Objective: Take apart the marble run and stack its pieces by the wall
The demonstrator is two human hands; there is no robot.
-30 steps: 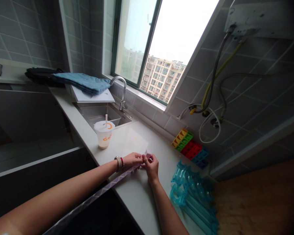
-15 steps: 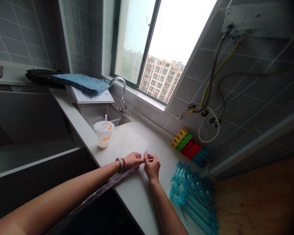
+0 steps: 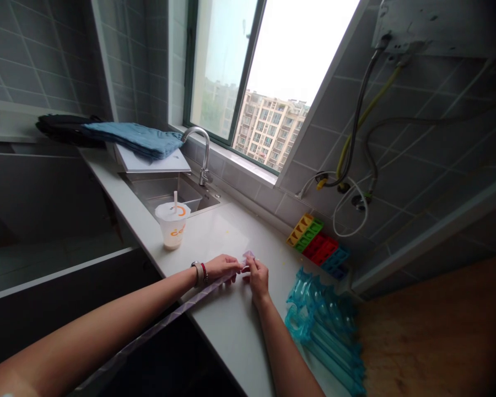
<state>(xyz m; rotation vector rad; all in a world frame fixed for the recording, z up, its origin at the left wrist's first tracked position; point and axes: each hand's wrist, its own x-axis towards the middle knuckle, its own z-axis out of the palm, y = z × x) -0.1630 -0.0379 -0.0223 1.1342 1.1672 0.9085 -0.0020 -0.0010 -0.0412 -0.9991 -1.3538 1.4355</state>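
A long, narrow strip of pale purple patterned ribbon [image 3: 170, 318] runs from the lower left up across the counter edge to my hands. My left hand [image 3: 222, 267] is closed, pinching the ribbon close to its far end. Just to the right, my right hand [image 3: 258, 277] has thumb and forefinger pressed together on the ribbon's tip, a small piece of which sticks up above the fingers. Both hands are over the white counter [image 3: 227, 325], nearly touching. A bracelet and a watch-like band circle my left wrist.
A plastic cup with a straw [image 3: 171, 227] stands left of my hands, before the sink [image 3: 161, 190] and faucet [image 3: 204, 160]. Blue cloth [image 3: 136, 140] lies beyond. Teal translucent plastic pieces [image 3: 326, 331] and coloured plastic racks [image 3: 320, 249] are on the right.
My hands have shifted slightly on the ribbon, and the right fingers have moved up its end. The ribbon now shows its patterned face more plainly. The view has moved slightly.
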